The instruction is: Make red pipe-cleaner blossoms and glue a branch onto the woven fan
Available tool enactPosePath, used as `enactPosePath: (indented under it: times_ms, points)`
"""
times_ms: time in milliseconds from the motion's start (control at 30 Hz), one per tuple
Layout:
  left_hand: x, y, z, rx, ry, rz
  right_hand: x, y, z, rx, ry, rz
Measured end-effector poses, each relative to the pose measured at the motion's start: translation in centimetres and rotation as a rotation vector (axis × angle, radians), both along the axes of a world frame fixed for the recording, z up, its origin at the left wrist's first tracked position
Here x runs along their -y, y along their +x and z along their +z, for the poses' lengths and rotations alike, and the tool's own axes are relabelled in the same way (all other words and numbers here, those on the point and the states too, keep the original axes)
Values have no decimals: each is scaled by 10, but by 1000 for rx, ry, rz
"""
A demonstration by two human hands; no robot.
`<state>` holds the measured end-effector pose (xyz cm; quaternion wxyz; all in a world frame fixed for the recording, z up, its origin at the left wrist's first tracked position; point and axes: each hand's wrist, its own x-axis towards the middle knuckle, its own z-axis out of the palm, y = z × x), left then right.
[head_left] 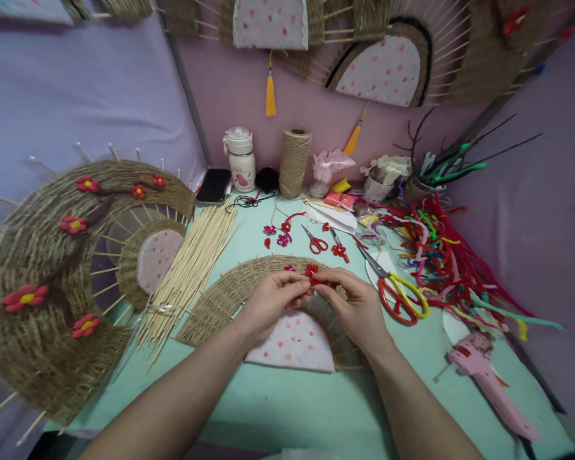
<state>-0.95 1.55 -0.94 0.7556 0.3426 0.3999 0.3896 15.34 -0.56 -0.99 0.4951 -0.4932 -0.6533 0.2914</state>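
My left hand (272,299) and my right hand (353,305) meet over a half-round woven jute fan (223,297) with a pink spotted cloth centre (294,345). Both hands pinch a small red pipe-cleaner flower (312,273) between their fingertips, just above the fan's woven arch. A tiny pink flower (289,268) lies on the weave beside my left fingers.
A larger woven fan with red flowers (52,281) leans at the left, beside a bundle of bamboo sticks (191,268). Yellow-handled scissors (402,297), small red scissors (316,241), a heap of pipe cleaners (441,255), a pink glue gun (489,383), a twine spool (294,161) and a phone (214,185) surround the fan.
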Motion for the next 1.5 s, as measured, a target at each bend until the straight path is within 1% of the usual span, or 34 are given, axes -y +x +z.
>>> enactPosePath:
  times_ms: [67,167,233,300,400,533,600,667,733,767,833,900,967,1000,1067,1133,1167,1200,1233,1267,1300,1333,1367,1400,1433,1467,1500]
  points:
    - [-1,-1,0,9,-37,-32,0,0,0,9,8,14]
    - [-1,-2,0,0,-59,-31,0,0,-1,12,12,20]
    - [-2,-2,-1,-37,-26,-15,0,0,-2,11,6,11]
    - [-1,-2,-1,-122,72,-1,0,0,-2,6,-9,-3]
    - [1,-2,-3,-328,357,38,0,0,-4,-21,-49,-30]
    - [4,-2,-8,-613,856,129,0,-1,-5,-105,-151,-57]
    - [5,-3,-10,-712,1096,161,1,-2,-4,-157,-214,-61]
    - [5,-4,-9,-796,1293,168,1,-3,-1,-208,-272,-60]
    - [3,-6,-5,-894,1430,119,1,-3,3,-257,-325,-56]
    - [2,-8,-2,-941,1477,60,1,-3,4,-282,-352,-54]
    - [-3,-12,8,-995,1537,-105,1,-4,6,-333,-408,-47]
    - [-10,-15,19,-979,1559,-303,0,-4,5,-388,-472,-43]
    - [-18,-15,30,-921,1552,-488,-1,-4,2,-474,-554,-39]
    - [-21,-14,34,-888,1547,-560,-3,-3,1,-532,-607,-29]
    - [-28,-8,41,-822,1528,-653,-6,-1,-1,-654,-709,5]
    - [-31,-1,44,-773,1482,-660,-8,3,0,-735,-758,21]
    - [-32,2,44,-767,1450,-629,-9,5,1,-754,-751,9]
    - [-32,4,42,-774,1412,-567,-10,6,2,-760,-722,-20]
    - [-31,5,40,-792,1360,-476,-10,7,4,-752,-679,-58]
    - [-30,6,38,-810,1278,-365,-9,8,4,-732,-627,-96]
    - [-28,6,35,-809,1155,-247,-8,9,5,-698,-572,-127]
    - [-26,6,31,-776,987,-146,-7,9,5,-653,-523,-143]
    - [-24,5,28,-707,787,-79,-6,9,5,-603,-478,-150]
    - [-22,4,26,-608,583,-55,-5,9,5,-548,-441,-148]
    - [-21,3,23,-491,393,-64,-4,8,5,-495,-412,-141]
    - [-19,3,21,-370,234,-91,-3,7,5,-447,-388,-132]
    - [-18,2,19,-259,109,-123,-3,6,5,-404,-366,-126]
